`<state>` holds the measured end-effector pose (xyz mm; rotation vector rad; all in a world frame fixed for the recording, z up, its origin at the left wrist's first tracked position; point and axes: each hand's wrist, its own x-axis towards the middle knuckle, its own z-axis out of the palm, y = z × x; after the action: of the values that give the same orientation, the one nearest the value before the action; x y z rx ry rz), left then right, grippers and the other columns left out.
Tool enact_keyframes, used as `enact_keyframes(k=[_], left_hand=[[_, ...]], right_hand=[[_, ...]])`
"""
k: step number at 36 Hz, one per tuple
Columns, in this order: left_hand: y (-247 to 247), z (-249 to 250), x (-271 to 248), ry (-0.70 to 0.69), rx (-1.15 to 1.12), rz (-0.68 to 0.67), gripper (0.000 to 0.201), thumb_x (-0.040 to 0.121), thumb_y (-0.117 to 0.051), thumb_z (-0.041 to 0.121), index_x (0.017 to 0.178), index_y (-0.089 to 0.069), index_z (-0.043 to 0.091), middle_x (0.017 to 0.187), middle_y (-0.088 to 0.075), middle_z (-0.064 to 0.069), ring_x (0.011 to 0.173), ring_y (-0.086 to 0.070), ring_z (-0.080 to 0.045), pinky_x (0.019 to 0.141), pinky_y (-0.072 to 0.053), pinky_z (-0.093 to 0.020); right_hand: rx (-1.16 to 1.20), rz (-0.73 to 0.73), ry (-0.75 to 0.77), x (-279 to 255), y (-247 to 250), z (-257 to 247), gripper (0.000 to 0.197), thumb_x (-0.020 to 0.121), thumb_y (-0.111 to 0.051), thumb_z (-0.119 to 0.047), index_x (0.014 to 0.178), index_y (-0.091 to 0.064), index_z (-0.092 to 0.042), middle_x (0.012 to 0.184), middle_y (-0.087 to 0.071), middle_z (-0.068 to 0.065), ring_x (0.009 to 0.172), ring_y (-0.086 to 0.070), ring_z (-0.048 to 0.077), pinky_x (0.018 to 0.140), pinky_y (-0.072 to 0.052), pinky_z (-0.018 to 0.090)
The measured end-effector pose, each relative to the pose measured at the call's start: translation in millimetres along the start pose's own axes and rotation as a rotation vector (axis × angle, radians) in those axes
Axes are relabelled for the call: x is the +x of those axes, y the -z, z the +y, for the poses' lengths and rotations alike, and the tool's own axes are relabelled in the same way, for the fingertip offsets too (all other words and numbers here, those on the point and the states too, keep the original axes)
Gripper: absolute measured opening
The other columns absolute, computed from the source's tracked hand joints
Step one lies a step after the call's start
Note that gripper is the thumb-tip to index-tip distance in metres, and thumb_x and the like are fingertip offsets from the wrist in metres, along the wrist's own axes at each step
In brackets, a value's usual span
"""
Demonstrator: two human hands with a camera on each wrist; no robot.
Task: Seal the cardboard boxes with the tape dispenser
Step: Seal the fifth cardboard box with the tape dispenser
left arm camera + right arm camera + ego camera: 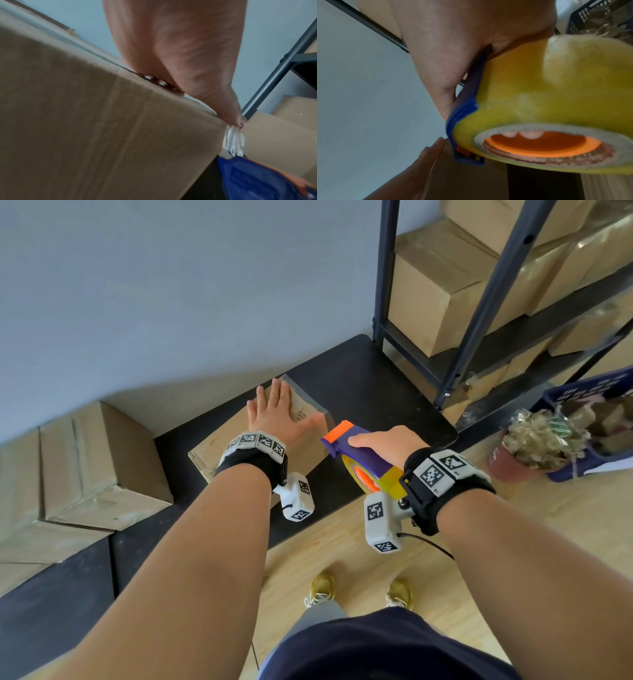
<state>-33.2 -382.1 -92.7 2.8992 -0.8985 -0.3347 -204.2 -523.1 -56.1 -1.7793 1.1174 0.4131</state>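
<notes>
**Box pinned, dispenser at its edge**

Your left hand [278, 414] lies flat on the cardboard box [219, 445], likely steadying it. Your right hand [388, 441] grips the tape dispenser [359, 460] at the box's right edge, on the black table [376, 385].

Matt brown cardboard box [219, 446], glossy plastic tape dispenser [356, 446], dark matt tabletop [370, 392].

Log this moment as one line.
left hand flat on cardboard box | right hand grips tape dispenser at box edge
</notes>
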Motion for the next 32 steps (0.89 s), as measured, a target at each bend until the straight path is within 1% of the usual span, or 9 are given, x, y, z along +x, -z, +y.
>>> enact_keyframes(k=[4,10,16,19,22,26,29,30,32], left_hand=[[-2,2,-3,0.005,-0.002,0.023,0.101,0.081,-0.03,0.082,0.154,0.004,0.021,0.161,0.008,0.002,0.147,0.013,-0.028,0.118,0.007,-0.049],[-4,3,-3,0.026,-0.027,0.017,0.107,0.076,-0.031,0.086,0.153,0.007,0.023,0.161,0.011,0.004,0.146,0.017,-0.026,0.118,0.01,-0.049],[-7,3,0,0.022,-0.026,0.033,0.108,0.075,-0.03,0.088,0.153,0.007,0.023,0.161,0.01,0.004,0.146,0.016,-0.026,0.117,0.011,-0.05],[-7,3,0,0.024,-0.02,0.024,0.108,0.076,-0.031,0.087,0.153,0.008,0.022,0.161,0.011,0.003,0.146,0.017,-0.027,0.116,0.012,-0.049],[-5,3,2,0.027,-0.022,0.008,0.109,0.075,-0.031,0.087,0.153,0.009,0.022,0.161,0.012,0.003,0.146,0.018,-0.027,0.116,0.012,-0.049],[-4,3,3,0.031,-0.034,-0.004,0.109,0.075,-0.031,0.087,0.153,0.01,0.022,0.161,0.013,0.003,0.146,0.019,-0.026,0.117,0.012,-0.05],[-4,3,1,0.026,-0.032,0.002,0.109,0.074,-0.028,0.088,0.153,0.009,0.022,0.161,0.012,0.003,0.146,0.019,-0.026,0.117,0.013,-0.049],[-4,3,0,0.022,-0.029,0.004,0.109,0.074,-0.027,0.088,0.153,0.009,0.022,0.161,0.012,0.003,0.146,0.019,-0.026,0.117,0.012,-0.049],[-3,3,-2,0.019,-0.026,0.0,0.109,0.074,-0.026,0.088,0.153,0.008,0.021,0.161,0.012,0.003,0.146,0.019,-0.026,0.117,0.011,-0.05]], right_hand=[[-0.005,-0.001,-0.002,5,-2,-6,0.06,0.077,-0.069,-0.057,0.115,-0.051,-0.014,0.109,-0.06,0.009,0.096,-0.06,0.024,0.079,-0.046,0.032],[-0.003,-0.011,-0.004,13,-3,-16,0.06,0.077,-0.069,-0.055,0.116,-0.052,-0.013,0.109,-0.061,0.009,0.096,-0.06,0.024,0.081,-0.047,0.033],[0.016,-0.054,-0.025,21,2,-19,0.065,0.079,-0.07,-0.052,0.125,-0.051,-0.011,0.116,-0.06,0.013,0.102,-0.059,0.026,0.094,-0.048,0.037],[0.032,-0.083,-0.034,23,2,-22,0.065,0.08,-0.069,-0.05,0.129,-0.049,-0.011,0.119,-0.059,0.013,0.105,-0.059,0.026,0.097,-0.048,0.037],[0.057,-0.119,0.004,22,5,-25,0.057,0.083,-0.066,-0.048,0.126,-0.053,-0.013,0.117,-0.061,0.012,0.104,-0.06,0.026,0.099,-0.048,0.04],[0.067,-0.247,0.078,18,11,-27,0.039,0.091,-0.057,-0.043,0.116,-0.062,-0.013,0.114,-0.067,0.015,0.107,-0.062,0.031,0.103,-0.045,0.046],[0.036,-0.261,0.086,17,13,-27,0.032,0.093,-0.055,-0.041,0.107,-0.067,-0.015,0.109,-0.069,0.016,0.106,-0.064,0.034,0.103,-0.044,0.047],[-0.009,-0.276,0.097,14,14,-28,0.03,0.095,-0.053,-0.039,0.105,-0.067,-0.016,0.11,-0.069,0.016,0.107,-0.063,0.034,0.104,-0.044,0.046],[-0.123,-0.279,0.087,16,14,-22,0.031,0.099,-0.049,-0.036,0.111,-0.065,-0.012,0.115,-0.065,0.014,0.111,-0.06,0.033,0.103,-0.042,0.039]])
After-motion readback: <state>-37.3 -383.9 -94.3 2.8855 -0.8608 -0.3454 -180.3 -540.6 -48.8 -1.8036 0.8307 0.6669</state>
